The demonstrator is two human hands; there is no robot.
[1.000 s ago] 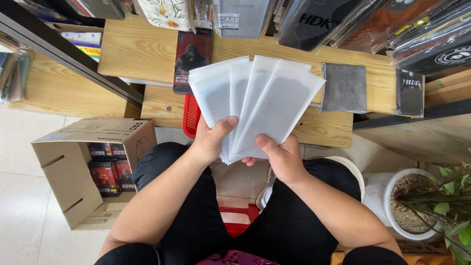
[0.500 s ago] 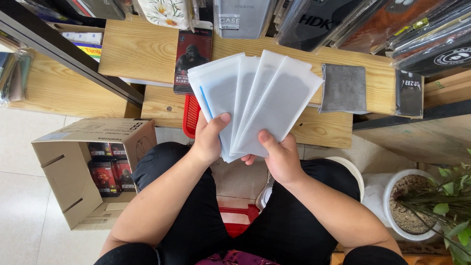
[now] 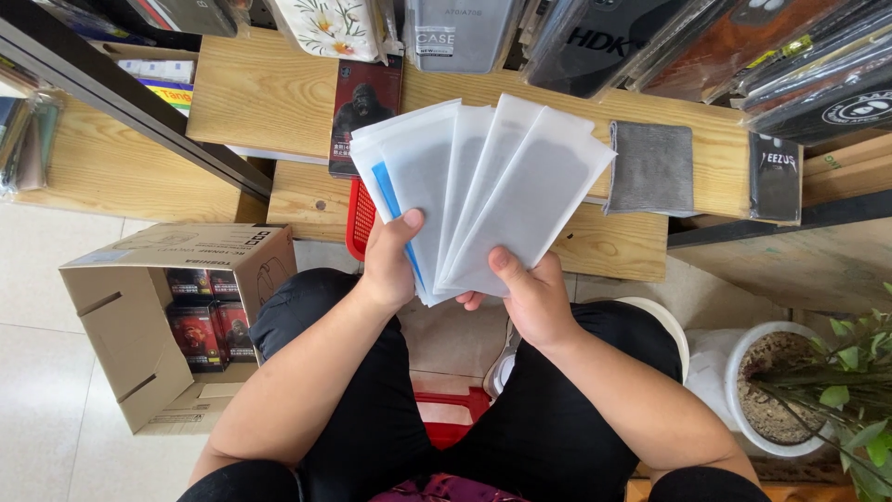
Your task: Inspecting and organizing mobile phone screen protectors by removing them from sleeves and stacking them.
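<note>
left hand (image 3: 390,265) and right hand (image 3: 525,296) both pinch one fan of translucent white sleeves (image 3: 483,186), thumbs on top | fan held above lap, before wooden shelf (image 3: 279,102) | advice: keep the pinch low so sleeves stay spread | grey pouch (image 3: 652,167) right of fan; dark box (image 3: 364,112) behind; cardboard carton (image 3: 158,316) left-below

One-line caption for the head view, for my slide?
Left hand and right hand hold a fan of frosted white sleeves above a wooden shelf, cardboard box alongside.
</note>
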